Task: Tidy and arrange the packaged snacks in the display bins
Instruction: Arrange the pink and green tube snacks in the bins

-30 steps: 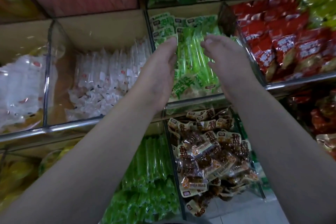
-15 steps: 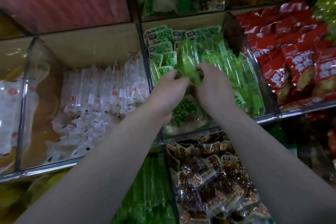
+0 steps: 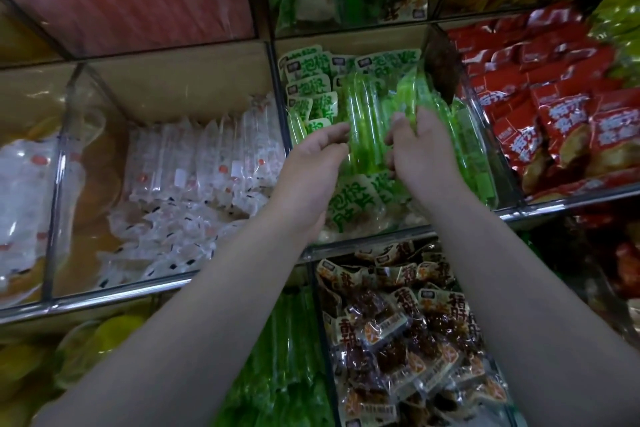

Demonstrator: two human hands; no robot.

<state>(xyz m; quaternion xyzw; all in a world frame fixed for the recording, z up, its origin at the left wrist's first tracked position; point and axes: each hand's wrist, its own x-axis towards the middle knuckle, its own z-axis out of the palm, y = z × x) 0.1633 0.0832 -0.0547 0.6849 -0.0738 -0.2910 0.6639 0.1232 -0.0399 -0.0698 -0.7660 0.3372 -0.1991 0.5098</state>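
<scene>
1. Packets come first: a bundle of slim snack packets in clear green plastic (image 3: pixel 367 121) lies front to back between my two hands, inside the middle clear-walled display bin (image 3: pixel 349 248).
2. My right hand (image 3: pixel 426 152) has hold of the bundle. The thumb lies on top and the fingers curl in round its right edge, which I think keeps the slippery film from fanning out.
3. My left hand (image 3: pixel 308 166) is nearly flat, with straight fingers pressed against the bundle's left flank. It grips nothing and serves as a stop to square the packets against.
4. Printed green-and-white label ends (image 3: pixel 308 80) sit face up along the back left of this bin. I judge that the bundle should line up with them so every label reads the same way.
5. A few packets at the front of the bin, near the metal rail, lie skewed, so this bin looks only partly tidied.
6. White see-through packets (image 3: pixel 207 163) fill the bin to the left, red foil packets (image 3: pixel 554 121) the one to the right, and brown snack packets (image 3: pixel 398 322) the one below. The clear walls keep each kind apart, so my hands work only inside the middle bin.
</scene>
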